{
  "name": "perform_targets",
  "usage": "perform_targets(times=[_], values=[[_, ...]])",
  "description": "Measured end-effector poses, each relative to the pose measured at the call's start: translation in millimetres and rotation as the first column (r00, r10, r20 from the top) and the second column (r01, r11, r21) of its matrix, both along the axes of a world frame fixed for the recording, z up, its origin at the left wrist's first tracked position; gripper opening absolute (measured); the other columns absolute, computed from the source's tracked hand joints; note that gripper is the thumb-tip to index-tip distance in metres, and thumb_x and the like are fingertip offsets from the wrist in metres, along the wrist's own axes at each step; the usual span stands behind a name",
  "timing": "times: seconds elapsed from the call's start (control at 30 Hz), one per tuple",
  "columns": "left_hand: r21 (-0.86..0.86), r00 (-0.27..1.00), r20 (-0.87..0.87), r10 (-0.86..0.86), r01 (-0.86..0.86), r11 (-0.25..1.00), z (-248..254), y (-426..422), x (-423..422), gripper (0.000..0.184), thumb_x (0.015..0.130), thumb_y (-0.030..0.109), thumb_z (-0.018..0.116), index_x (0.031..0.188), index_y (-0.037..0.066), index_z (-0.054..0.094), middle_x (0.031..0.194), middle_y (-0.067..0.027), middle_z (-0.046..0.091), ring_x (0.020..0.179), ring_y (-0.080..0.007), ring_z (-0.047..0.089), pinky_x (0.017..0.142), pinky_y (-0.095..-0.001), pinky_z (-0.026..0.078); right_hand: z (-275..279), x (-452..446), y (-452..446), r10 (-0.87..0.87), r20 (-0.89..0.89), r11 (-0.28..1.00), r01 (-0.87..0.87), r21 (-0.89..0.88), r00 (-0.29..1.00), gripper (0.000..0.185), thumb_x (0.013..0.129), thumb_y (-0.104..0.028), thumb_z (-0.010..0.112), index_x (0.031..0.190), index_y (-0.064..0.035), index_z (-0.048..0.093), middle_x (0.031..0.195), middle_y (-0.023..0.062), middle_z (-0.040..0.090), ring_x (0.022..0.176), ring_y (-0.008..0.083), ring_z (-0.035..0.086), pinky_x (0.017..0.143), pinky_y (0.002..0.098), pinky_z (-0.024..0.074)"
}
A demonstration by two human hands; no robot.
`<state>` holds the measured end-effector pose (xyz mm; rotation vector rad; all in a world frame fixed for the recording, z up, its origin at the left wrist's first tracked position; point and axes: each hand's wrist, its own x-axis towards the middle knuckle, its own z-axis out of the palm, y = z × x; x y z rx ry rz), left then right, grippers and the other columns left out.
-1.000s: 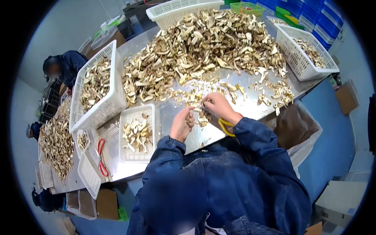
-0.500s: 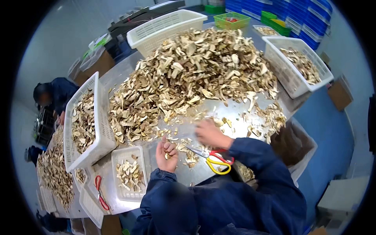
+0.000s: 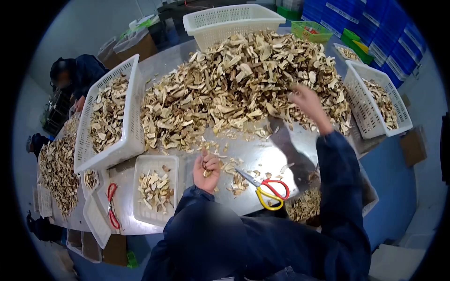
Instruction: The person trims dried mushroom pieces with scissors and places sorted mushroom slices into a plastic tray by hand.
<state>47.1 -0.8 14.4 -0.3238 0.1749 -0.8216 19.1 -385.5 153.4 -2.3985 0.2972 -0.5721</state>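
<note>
My left hand (image 3: 206,171) is held above the metal table, fingers curled around a small dried mushroom slice (image 3: 206,173). My right hand (image 3: 307,103) reaches to the right front of the big heap of dried mushroom slices (image 3: 225,84); its fingertips are blurred against the heap, so I cannot tell whether they hold a slice. Between my arms lies a pair of scissors (image 3: 263,189) with one red and one yellow handle, blades toward the heap. Small scraps (image 3: 238,180) are scattered beside the blades. Left of my left hand sits a shallow white tray (image 3: 156,216) with slices in it.
White crates (image 3: 132,105) (image 3: 355,98) with slices flank the heap; another white crate (image 3: 234,28) stands behind it. Red-handled scissors (image 3: 111,206) lie at left. A container of slices (image 3: 304,206) sits below the table edge. Another person (image 3: 84,72) is at far left.
My right hand has moved from the table above the scissors, forward and right to the heap. My left hand stays curled on its slice. The view has shifted.
</note>
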Motion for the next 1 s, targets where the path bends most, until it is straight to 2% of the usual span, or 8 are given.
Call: perform_targets(times=[0.2,0.3,0.43,0.5,0.6,0.7,0.83,1.0], values=[[0.004,0.997,0.076,0.014,-0.014,1.0,0.1,-1.4,-2.8,0.03,0.094,0.011,0.044,0.12,0.009,0.059,0.073,0.0035,0.039,0.068,-0.0108,0.039,0.063,-0.0243,0.039,-18.0,120.9,-8.1,-0.178,-0.092,0.982,0.17,-0.084,0.98,0.07,0.085,-0.052,0.055,0.131,0.0009,0.047,0.133,0.0353,0.04,0.121,0.0457,0.042,0.099,0.046,0.0371],[0.03,0.999,0.024,0.027,-0.028,0.999,-2.0,-9.6,-4.5,0.036,0.092,0.008,0.043,0.125,0.011,0.056,0.075,0.0024,0.041,0.067,-0.0098,0.038,0.061,-0.0234,0.037,-28.5,121.7,27.6,-0.183,-0.149,0.983,0.179,-0.038,0.972,0.072,0.086,-0.055,0.054,0.136,-0.0039,0.045,0.144,0.0307,0.03,0.132,0.0424,0.034,0.105,0.0525,0.0341],[0.114,0.99,0.131,-0.041,0.026,0.993,-3.4,-11.1,0.3,0.031,0.094,0.012,0.048,0.124,0.01,0.054,0.078,0.0009,0.041,0.068,-0.0112,0.04,0.059,-0.0236,0.038,-30.7,76.0,80.5,-0.096,-0.231,0.846,-0.043,-0.531,0.968,0.064,0.084,-0.044,0.059,0.138,-0.0141,0.045,0.141,0.022,0.038,0.131,0.0351,0.038,0.108,0.0534,0.0288],[0.177,0.989,0.126,-0.076,0.053,0.983,-4.7,-9.0,0.9,0.03,0.095,0.014,0.048,0.125,0.01,0.053,0.077,0.0009,0.04,0.068,-0.0108,0.04,0.056,-0.0222,0.038,-32.1,54.9,104.5,-0.071,-0.349,0.823,-0.143,-0.549,0.934,0.056,0.087,-0.037,0.059,0.136,-0.0131,0.048,0.141,0.0242,0.038,0.132,0.0389,0.035,0.11,0.0502,0.0283],[0.236,0.992,0.079,-0.103,0.082,0.968,-0.6,-11.1,2.1,0.028,0.096,0.014,0.048,0.123,0.009,0.054,0.077,0.0016,0.039,0.068,-0.0105,0.04,0.054,-0.0213,0.037,-59.2,28.3,111.6,0.177,-0.3,0.88,-0.287,-0.379,0.938,0.044,0.088,-0.018,0.057,0.131,-0.0112,0.051,0.139,0.0193,0.044,0.129,0.034,0.041,0.107,0.0429,0.0332],[0.26,0.991,0.075,-0.111,0.088,0.961,-3.9,-10.7,2.3,0.027,0.096,0.013,0.047,0.122,0.008,0.055,0.075,0.0017,0.038,0.068,-0.0105,0.04,0.054,-0.0214,0.037,-57.6,2.0,107.9,0.311,-0.222,0.948,-0.319,0.001,0.924,0.04,0.086,-0.005,0.053,0.126,-0.0089,0.056,0.135,0.0162,0.05,0.125,0.0318,0.047,0.105,0.0385,0.036],[0.318,0.986,0.101,-0.136,0.098,0.943,-4.3,-11.5,-0.8,0.026,0.096,0.012,0.045,0.119,0.005,0.055,0.075,0.0016,0.038,0.066,-0.0104,0.04,0.054,-0.0211,0.036,-79.6,-39.3,88.6,0.035,-0.165,0.962,0.012,0.274,0.986,0.029,0.085,0.003,0.047,0.108,-0.0004,0.065,0.103,0.0082,0.067,0.092,0.0164,0.063,0.079,0.027,0.0501],[0.465,0.952,0.231,-0.199,0.072,0.882,0.1,-10.0,-9.9,0.026,0.094,0.011,0.044,0.118,0.004,0.051,0.075,0.001,0.039,0.066,-0.0099,0.04,0.056,-0.0217,0.035,-105.2,-54.8,124.1,-0.042,-0.265,0.876,0.163,0.455,0.963,0.021,0.085,-0.007,0.054,0.101,0.0006,0.066,0.085,0.0089,0.069,0.075,0.0163,0.066,0.071,0.0284,0.0515]])
